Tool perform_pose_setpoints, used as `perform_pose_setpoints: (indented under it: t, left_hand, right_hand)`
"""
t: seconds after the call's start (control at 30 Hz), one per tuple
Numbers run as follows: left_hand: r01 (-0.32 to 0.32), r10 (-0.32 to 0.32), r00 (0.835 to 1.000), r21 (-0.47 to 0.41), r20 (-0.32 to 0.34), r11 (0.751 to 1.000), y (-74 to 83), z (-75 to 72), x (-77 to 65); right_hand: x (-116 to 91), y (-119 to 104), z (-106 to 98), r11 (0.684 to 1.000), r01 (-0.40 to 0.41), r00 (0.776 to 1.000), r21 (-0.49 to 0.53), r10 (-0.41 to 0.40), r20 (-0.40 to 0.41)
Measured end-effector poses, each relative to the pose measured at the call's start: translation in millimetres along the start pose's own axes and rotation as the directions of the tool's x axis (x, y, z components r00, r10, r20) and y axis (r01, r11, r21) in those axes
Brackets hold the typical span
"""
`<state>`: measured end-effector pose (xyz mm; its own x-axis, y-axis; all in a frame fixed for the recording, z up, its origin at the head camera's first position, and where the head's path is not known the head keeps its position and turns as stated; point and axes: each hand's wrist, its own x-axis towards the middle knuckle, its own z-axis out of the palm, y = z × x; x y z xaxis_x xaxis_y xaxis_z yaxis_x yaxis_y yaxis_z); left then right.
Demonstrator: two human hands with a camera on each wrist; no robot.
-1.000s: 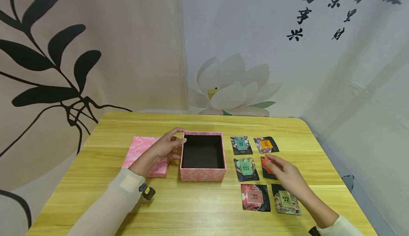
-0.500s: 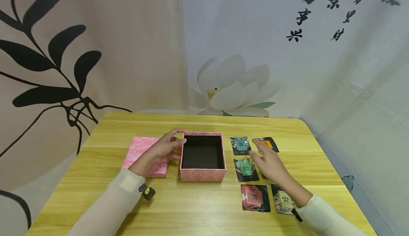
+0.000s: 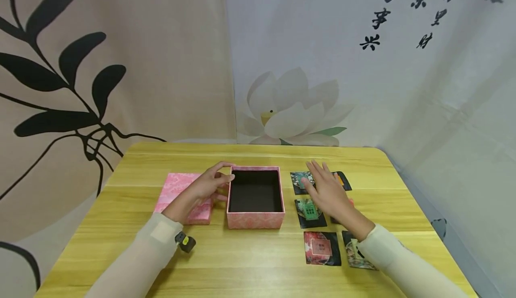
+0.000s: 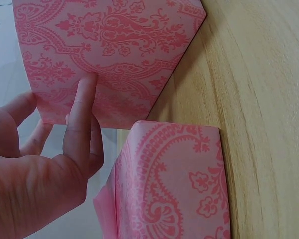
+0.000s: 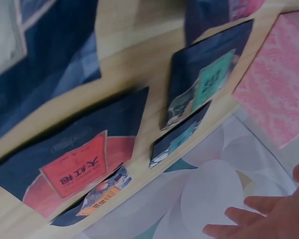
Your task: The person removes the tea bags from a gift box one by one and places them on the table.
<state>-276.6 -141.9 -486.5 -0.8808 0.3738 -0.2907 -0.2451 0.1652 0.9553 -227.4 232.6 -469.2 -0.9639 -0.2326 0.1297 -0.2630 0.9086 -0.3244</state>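
An uncovered pink patterned box (image 3: 255, 220) with a black interior stands mid-table. My left hand (image 3: 205, 188) touches its left side near the back corner. In the left wrist view, one long finger (image 4: 79, 114) rests on the box wall. My right hand (image 3: 332, 195), fingers extended and holding nothing, is over the back rows of flat sachets. It partly covers the teal-labelled sachet (image 3: 297, 188), the orange-labelled sachet (image 3: 342, 180) and the green-labelled sachet (image 3: 310, 210). Most of the red-labelled sachet (image 5: 74, 167) is hidden from the head view but shows in the right wrist view.
A pink lid (image 3: 175, 188) lies left of the box, partly under my left forearm. Nearer the front are a pink-labelled sachet (image 3: 321, 248) and a pale-green-labelled sachet (image 3: 354, 255), the latter overlapped by my right sleeve. Printed curtains hang behind the wooden table (image 3: 242, 266).
My right hand has moved left and away from me, from over the red-labelled sachet to the back sachets, its fingers extending. My left hand and the box have stayed put.
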Motion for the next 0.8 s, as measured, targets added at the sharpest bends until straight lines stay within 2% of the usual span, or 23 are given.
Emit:
perform_pose_setpoints:
  t: [0.5, 0.8]
  left_hand:
    - [-0.004, 0.004, 1.0, 0.008, 0.012, 1.0, 4.2, 0.1, -1.5]
    - [0.033, -0.033, 0.999, -0.001, -0.002, 0.999, 5.5, 1.0, -1.4]
  right_hand:
    - [24.2, 2.6, 8.4, 0.983, -0.019, 0.999, -0.182, 0.023, 0.024]
    - [24.9, 4.8, 9.0, 0.979, -0.031, 0.999, -0.202, 0.039, 0.038]
